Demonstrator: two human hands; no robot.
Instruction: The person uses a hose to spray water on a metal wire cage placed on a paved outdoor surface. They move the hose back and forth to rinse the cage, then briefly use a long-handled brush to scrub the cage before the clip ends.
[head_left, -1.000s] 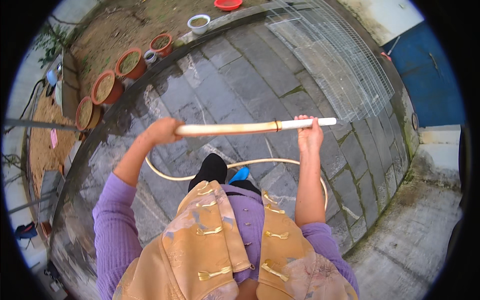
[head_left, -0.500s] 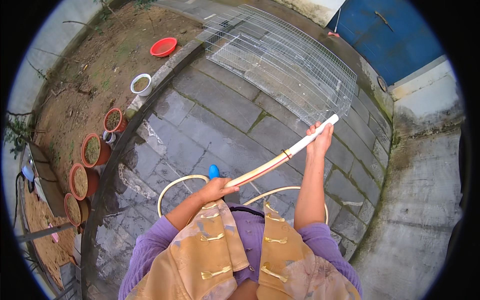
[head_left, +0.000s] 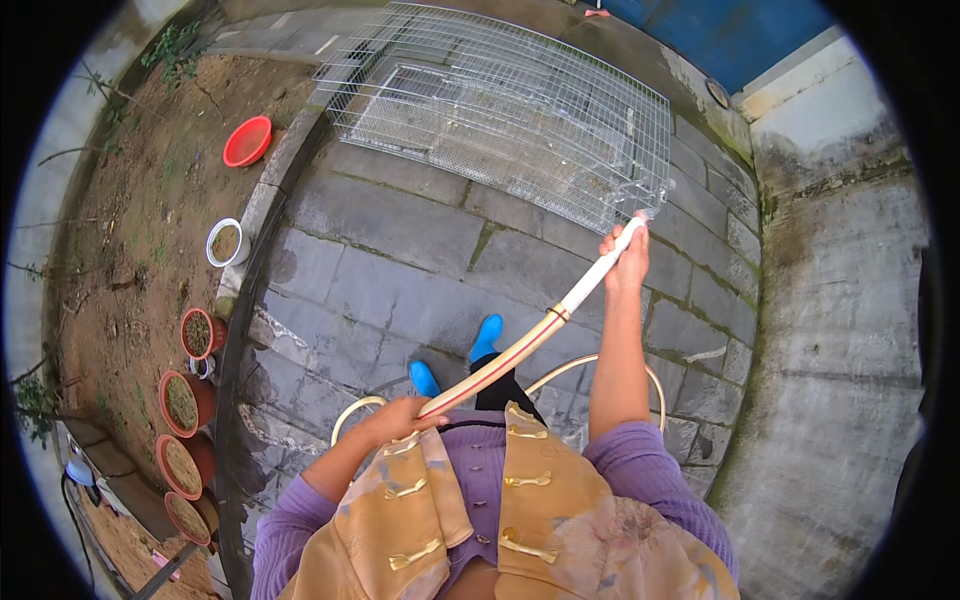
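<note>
Nearest is the person's own front: a tan flowered vest (head_left: 440, 510) with gold clasps, over a purple ribbed top (head_left: 665, 470). Close against the vest, the left hand (head_left: 395, 418) is closed around a cream hose (head_left: 500, 365) with a red stripe, its fingers wrapped about the rear of the held length. From there the hose slants up and to the right, away from the body, and joins a white tube (head_left: 598, 275) at a dark band (head_left: 558, 312). The right hand (head_left: 627, 258), reaching farther out, is curled around this tube near its far end, so the hose and tube run between the two hands, with only the tip standing out past the right one. A clear blur shows at that tip. More hose loops low on either side of the body.

Below the held length, two blue boots (head_left: 487, 336) stand on grey paving (head_left: 400, 290). Along the left edge sit brown-red pots (head_left: 206, 408) of soil, a white pot (head_left: 241, 250) and a red basin (head_left: 248, 142). Beyond the tip lies a wire cage (head_left: 520, 120); farther still is a blue door (head_left: 730, 35).
</note>
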